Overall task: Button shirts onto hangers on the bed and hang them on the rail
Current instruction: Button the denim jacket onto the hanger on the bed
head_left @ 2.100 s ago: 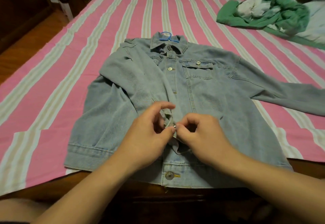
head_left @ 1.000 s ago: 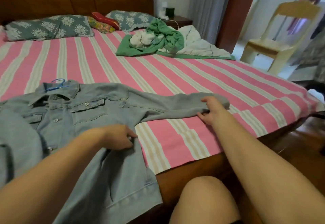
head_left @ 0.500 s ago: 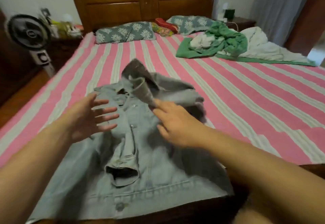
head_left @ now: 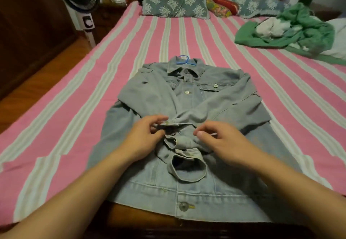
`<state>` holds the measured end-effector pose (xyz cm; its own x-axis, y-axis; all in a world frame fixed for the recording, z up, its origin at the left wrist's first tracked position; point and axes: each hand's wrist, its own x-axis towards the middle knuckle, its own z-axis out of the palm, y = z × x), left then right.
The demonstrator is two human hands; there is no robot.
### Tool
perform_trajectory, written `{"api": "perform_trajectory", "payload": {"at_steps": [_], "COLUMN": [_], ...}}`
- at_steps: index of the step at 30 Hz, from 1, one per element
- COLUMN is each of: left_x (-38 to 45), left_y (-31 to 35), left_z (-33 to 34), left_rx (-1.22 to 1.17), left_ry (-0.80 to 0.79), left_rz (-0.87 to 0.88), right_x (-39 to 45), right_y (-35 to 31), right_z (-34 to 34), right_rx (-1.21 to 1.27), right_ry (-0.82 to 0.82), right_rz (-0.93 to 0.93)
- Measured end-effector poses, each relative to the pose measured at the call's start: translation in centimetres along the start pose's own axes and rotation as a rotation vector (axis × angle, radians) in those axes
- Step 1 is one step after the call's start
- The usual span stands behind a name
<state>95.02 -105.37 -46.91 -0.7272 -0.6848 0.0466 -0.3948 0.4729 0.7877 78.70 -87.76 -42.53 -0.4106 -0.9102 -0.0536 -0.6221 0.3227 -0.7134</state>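
Denim shirt (head_left: 187, 135) lies mid-frame, collar pointing up-frame on its blue hanger (head_left: 184, 59). Left hand (head_left: 144, 137) pinches the folded cuff; right hand (head_left: 217, 139), loosely curled and holding nothing, hovers just right.

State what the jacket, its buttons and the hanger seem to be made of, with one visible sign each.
Jacket: faded denim, judging by stitched seams. Buttons: probably metal, pale and shiny. Hanger: thin blue loop, plastic or coated wire; unclear which.
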Motion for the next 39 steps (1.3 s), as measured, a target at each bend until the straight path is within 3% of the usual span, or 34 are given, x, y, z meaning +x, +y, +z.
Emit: {"api": "perform_trajectory", "payload": {"at_steps": [3, 8, 12, 17, 19, 21, 24, 28, 32, 34, 35, 38, 39], "left_x": [1.1, 0.0, -0.3, -1.3, -2.1, -3.1, -3.6, -3.5, -4.3, -4.2, -4.0, -3.7, -3.7], "left_y": [0.8, 4.8, 7.1, 8.3, 8.2, 7.9, 6.4, 4.6, 5.4, 5.4, 5.3, 4.5, 4.2], "left_z": [0.7, 1.0, -0.2, -1.6, -1.3, -0.6, 0.4, 0.4, 0.7, 1.1, 1.2, 1.5, 1.6], "left_rx": [-0.023, -0.206, -0.518, -1.018, -1.162, -1.219, -1.015, -0.504, -0.336, -0.336, -0.361, -0.474, -0.493], "left_ry": [0.05, 0.066, 0.139, 0.127, 0.099, 0.064, 0.047, 0.144, 0.107, 0.095, 0.099, 0.098, 0.081], "left_rz": [0.056, 0.129, -0.05, -0.327, -0.419, -0.46, -0.481, -0.319, -0.171, -0.162, -0.183, -0.267, -0.277], "right_x": [-1.0, -1.4, -0.3, -1.5, -2.1, -2.7, -2.9, -2.1, -2.8, -3.3, -3.5, -4.1, -4.3], "right_y": [-0.5, -0.3, 0.3, -1.4, -2.2, -2.7, -1.8, -0.8, -0.8, -1.0, -0.8, 0.3, 0.5], "right_z": [2.4, 4.5, 2.1, -3.9, -2.6, 0.7, 4.0, 1.0, -2.5, -2.6, -2.1, 0.3, 0.5], "right_rx": [0.138, -0.129, -0.136, 0.034, 0.084, 0.057, -0.168, -0.28, -0.157, -0.219, -0.299, -0.536, -0.553], "right_ry": [0.074, 0.18, 0.356, 0.636, 0.541, 0.288, 0.075, 0.06, 0.364, 0.41, 0.321, -0.176, -0.247], "right_rz": [-0.025, -0.056, -0.166, -0.208, -0.179, -0.06, -0.057, -0.046, -0.176, -0.257, -0.263, -0.196, -0.193]}}
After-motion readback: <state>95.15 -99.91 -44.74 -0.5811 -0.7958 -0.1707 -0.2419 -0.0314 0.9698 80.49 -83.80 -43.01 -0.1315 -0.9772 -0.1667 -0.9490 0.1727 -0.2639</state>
